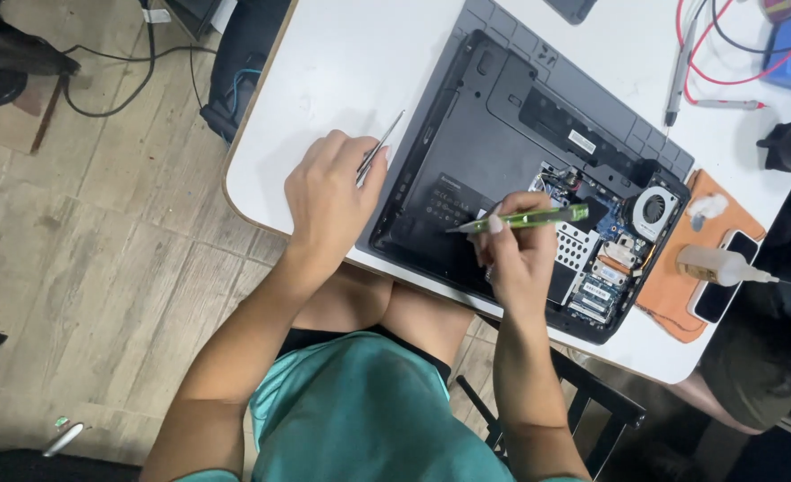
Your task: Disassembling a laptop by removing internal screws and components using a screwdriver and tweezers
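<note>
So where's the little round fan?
In the head view, the fan sits inside the opened laptop, at its right corner, just right of the right hand holding a green screwdriver.

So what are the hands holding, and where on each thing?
The left hand pinches metal tweezers near their lower end; the right hand grips a green-handled screwdriver around mid-handle, over the opened laptop.

A green-handled screwdriver (528, 218) lies nearly level, tip on the upturned black laptop (503, 152). Thin metal tweezers (376, 153) angle upward beside the laptop's edge.
</note>
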